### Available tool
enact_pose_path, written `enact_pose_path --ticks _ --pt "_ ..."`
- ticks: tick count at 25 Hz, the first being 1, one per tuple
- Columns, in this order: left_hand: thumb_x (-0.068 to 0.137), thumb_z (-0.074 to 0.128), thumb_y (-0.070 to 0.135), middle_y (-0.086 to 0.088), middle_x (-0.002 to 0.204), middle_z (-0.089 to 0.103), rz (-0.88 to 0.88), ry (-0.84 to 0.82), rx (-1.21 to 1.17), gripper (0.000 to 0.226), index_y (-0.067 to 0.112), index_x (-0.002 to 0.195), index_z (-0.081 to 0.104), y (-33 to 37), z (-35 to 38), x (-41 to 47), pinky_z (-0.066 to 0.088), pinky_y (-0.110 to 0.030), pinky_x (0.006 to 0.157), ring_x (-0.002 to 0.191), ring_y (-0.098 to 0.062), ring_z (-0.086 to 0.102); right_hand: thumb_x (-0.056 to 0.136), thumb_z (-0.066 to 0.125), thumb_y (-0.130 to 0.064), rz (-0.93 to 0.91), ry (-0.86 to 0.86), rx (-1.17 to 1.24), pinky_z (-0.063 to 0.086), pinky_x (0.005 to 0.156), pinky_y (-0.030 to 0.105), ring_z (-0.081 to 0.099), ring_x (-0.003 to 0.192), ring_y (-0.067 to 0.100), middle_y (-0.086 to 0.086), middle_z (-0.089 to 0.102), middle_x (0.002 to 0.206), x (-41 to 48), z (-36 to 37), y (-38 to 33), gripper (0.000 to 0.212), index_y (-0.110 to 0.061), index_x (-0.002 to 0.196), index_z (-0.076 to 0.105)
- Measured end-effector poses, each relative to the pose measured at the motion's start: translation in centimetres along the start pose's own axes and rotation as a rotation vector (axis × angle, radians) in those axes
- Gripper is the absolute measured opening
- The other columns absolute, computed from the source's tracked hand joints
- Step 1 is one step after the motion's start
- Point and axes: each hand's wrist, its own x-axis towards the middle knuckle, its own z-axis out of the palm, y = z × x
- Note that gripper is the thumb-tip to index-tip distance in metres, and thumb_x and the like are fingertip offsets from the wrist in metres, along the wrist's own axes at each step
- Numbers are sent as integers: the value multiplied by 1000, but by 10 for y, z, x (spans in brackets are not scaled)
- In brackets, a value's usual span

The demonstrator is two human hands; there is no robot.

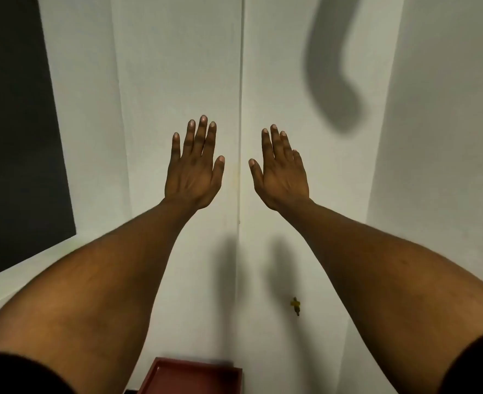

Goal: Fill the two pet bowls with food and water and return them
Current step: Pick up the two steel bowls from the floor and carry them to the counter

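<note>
My left hand (195, 166) and my right hand (280, 170) are both stretched out in front of me, backs up, fingers spread, holding nothing. They hover before a white wall corner (241, 109), one on each side of its vertical seam. No pet bowl, food or water is in view. At the bottom edge, between my forearms, part of a dark red tray (192, 375) shows, and nothing is visible on that part.
White walls fill the view ahead and to the right. A dark panel (16, 137) covers the far left. A small yellowish mark (295, 305) sits low on the right wall. A curved shadow (331, 81) falls on the upper right wall.
</note>
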Motion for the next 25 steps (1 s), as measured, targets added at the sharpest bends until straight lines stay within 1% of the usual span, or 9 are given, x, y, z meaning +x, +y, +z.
enact_pose_path --ticks 2,4,8,13,16,18,20,23,25 --pt "113 26 43 -7 182 2 -60 -38 54 69 16 173 3 -7 -1 -8 3 -57 134 168 -28 1 115 26 -50 -15 -37 40 22 133 54 5 170 27 6 2 185 0 9 -9 72 -16 175 6" --pt "113 27 43 -8 181 13 -113 -74 83 67 16 172 10 -20 0 -23 7 -58 134 168 -29 10 115 26 -51 -42 -90 66 28 131 55 11 170 28 5 7 184 -3 24 -21 72 -16 175 9" --pt "112 34 39 -12 169 42 -219 -144 136 62 12 168 28 -53 -6 -70 30 -57 125 154 -33 40 115 28 -51 -146 -206 173 39 123 55 24 166 31 7 17 183 -20 61 -61 70 -15 174 18" --pt "110 37 40 -15 156 57 -359 -250 254 58 12 161 41 -118 -30 -165 47 -56 109 137 -38 58 115 31 -49 -270 -337 317 48 111 53 38 157 34 10 33 177 -61 108 -144 65 -13 169 32" --pt "110 36 42 -15 151 61 -489 -321 326 55 15 157 44 -164 -57 -241 52 -56 103 130 -39 62 115 33 -47 -362 -407 389 53 95 48 53 141 37 10 51 162 -100 134 -209 58 -10 159 44" --pt "111 36 42 -15 152 61 -601 -369 359 55 14 156 46 -194 -78 -297 55 -55 101 130 -39 62 115 33 -47 -416 -477 453 50 84 44 60 128 38 11 60 148 -134 151 -263 54 -9 147 53" --pt "111 36 41 -15 148 63 -689 -402 382 53 13 153 50 -217 -98 -354 58 -53 94 126 -38 63 115 33 -48 -440 -551 529 50 85 44 60 127 38 11 62 146 -171 168 -314 54 -9 145 56" --pt "110 39 36 -14 137 66 -835 -444 408 48 11 148 53 -237 -130 -453 58 -51 81 116 -38 64 115 34 -49 -511 -687 625 53 94 50 59 132 39 13 61 149 -240 194 -390 56 -9 148 55" --pt "111 39 35 -14 136 66 -960 -473 436 46 10 148 53 -239 -149 -518 58 -51 80 116 -38 63 115 35 -49 -534 -788 692 53 98 51 59 133 40 15 61 149 -291 209 -429 57 -8 149 56"
